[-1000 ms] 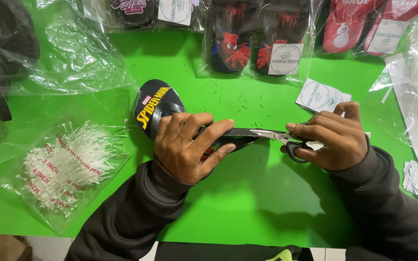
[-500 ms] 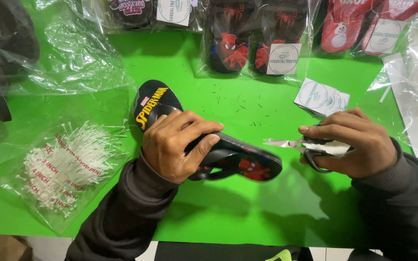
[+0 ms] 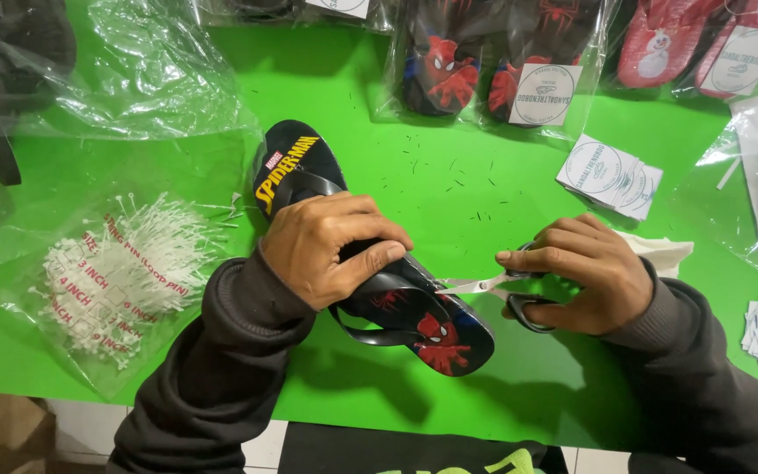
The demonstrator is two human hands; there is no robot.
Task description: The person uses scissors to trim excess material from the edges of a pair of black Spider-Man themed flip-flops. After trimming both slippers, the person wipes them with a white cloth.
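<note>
The left hand (image 3: 331, 246) is wrapping its fingers (image 3: 379, 230) around a black flip-flop (image 3: 379, 263) at frame centre, just above the green surface (image 3: 449, 175). The right hand (image 3: 576, 274) is gripping small scissors (image 3: 493, 285), blades touching the flip-flop's strap. A bag of white loop pins (image 3: 120, 272) is lying at left.

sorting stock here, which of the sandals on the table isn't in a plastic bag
The black flip-flop pair gripped by the left hand is unbagged; the sandals along the far edge sit in clear bags.
</note>
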